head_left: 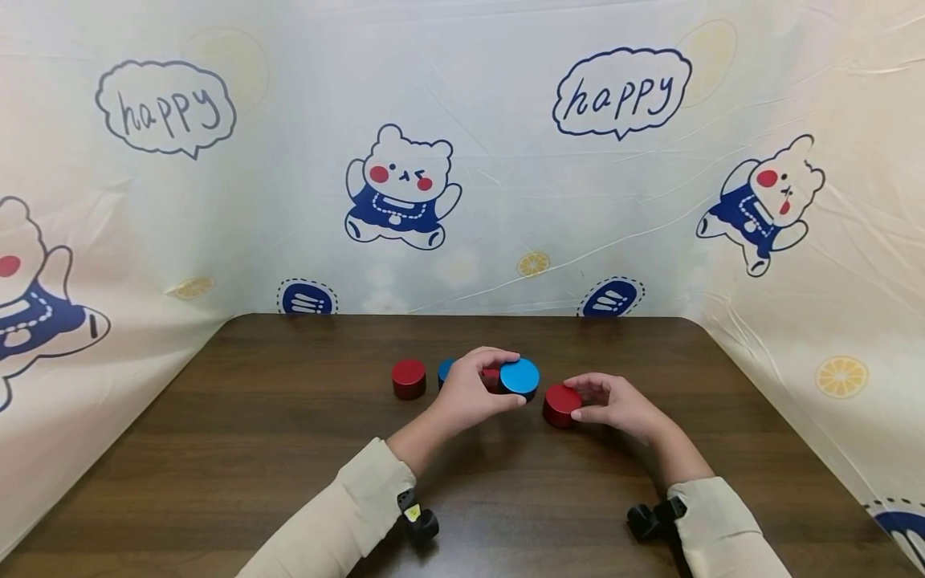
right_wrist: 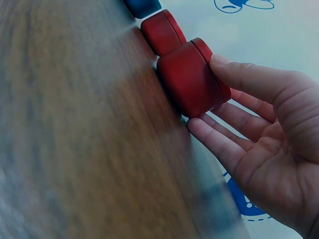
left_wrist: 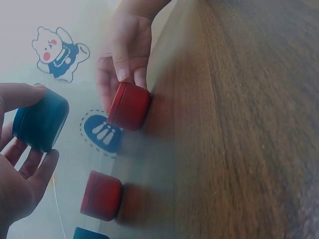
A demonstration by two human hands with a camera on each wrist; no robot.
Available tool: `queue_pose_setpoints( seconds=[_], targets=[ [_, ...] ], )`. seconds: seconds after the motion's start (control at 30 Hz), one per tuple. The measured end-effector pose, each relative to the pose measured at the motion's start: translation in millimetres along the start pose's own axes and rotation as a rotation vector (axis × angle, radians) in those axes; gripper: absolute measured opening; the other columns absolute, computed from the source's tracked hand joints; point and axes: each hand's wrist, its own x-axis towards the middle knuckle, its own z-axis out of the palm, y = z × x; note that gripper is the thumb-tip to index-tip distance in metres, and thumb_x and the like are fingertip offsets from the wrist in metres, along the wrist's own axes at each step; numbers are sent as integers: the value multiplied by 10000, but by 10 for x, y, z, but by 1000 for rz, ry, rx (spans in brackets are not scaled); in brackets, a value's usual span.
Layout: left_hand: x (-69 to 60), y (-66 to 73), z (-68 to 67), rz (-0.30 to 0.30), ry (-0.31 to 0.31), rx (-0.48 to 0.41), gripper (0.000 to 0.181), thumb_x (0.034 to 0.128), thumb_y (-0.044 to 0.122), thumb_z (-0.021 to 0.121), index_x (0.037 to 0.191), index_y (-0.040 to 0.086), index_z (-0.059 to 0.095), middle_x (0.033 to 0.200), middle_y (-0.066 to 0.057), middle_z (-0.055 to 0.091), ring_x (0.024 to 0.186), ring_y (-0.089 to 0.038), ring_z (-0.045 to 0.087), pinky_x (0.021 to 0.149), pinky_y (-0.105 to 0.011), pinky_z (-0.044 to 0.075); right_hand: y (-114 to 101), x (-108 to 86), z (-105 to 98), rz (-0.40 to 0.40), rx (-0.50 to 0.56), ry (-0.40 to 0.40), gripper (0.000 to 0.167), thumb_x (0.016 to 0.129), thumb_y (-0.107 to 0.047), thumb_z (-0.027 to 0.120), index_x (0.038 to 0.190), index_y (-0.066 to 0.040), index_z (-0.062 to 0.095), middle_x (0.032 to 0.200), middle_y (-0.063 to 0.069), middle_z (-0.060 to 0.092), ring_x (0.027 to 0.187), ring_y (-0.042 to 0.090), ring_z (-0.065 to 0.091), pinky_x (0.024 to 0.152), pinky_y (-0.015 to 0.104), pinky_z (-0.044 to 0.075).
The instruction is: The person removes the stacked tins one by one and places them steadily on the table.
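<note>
My left hand grips a round blue tin between thumb and fingers. In the left wrist view the blue tin is raised off the table. To its right, my right hand holds a red tin by its side, thumb on the near edge. The right wrist view shows this red tin standing on the tabletop, with the thumb at its lid and fingers around the far side. Behind the left hand, another red tin is mostly hidden.
Left of the left hand stand a red tin and a blue tin partly covered by the hand. All are on a dark wooden table. A printed cloth hangs behind the table and at its sides.
</note>
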Motion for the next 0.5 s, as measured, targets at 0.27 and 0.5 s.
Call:
queue_pose_setpoints(
  seconds=[0.27, 0.5],
  targets=[
    [-30, 3, -57, -1, 7, -59, 544, 750, 165, 860, 1253, 137, 653, 1264, -26, 571, 1079, -274, 582, 875, -460, 540, 13, 1, -1, -11, -1, 1, 510, 857, -155, 758, 1316, -36, 571, 1283, 157, 600, 1186, 336, 557, 982, 446, 479],
    [-73, -23, -97, 1, 19, -102, 529, 744, 115, 857, 1235, 106, 660, 1261, -58, 572, 1049, -331, 592, 877, -505, 533, 20, 0, -2, -14, -1, -3, 511, 855, -157, 760, 1314, -35, 573, 1282, 160, 601, 1186, 335, 560, 983, 438, 480]
  ],
)
